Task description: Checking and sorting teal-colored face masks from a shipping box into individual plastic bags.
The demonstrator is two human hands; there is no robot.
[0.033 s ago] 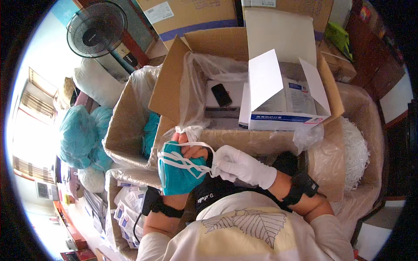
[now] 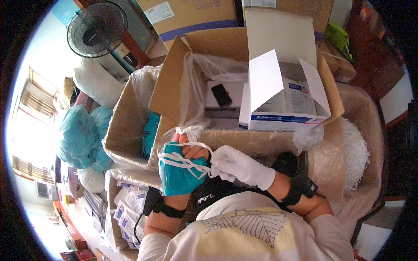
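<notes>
Across white carton [image 2: 274, 125] — blue printed band [image 2: 283, 118]; right hand [image 2: 241, 166] pinches white straps [image 2: 185, 163].

A matt white cloth glove [image 2: 257, 172] covers the right fingers [image 2: 224, 162]; left of them, matt teal cloth [image 2: 177, 182]; beyond them, matt cardboard box [image 2: 171, 85], glossy plastic liner [image 2: 193, 87].

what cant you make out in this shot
All in the head view:
- Most of the left hand: covered by the teal fabric it holds.
- Right hand's exact grip on the white straps: hidden by its own gloved fingers.
- Depth of the teal pile: hidden by carton walls.
- Rear cartons' tops: cut off by the upper edge.
- Packets' fine print: too small.
</notes>
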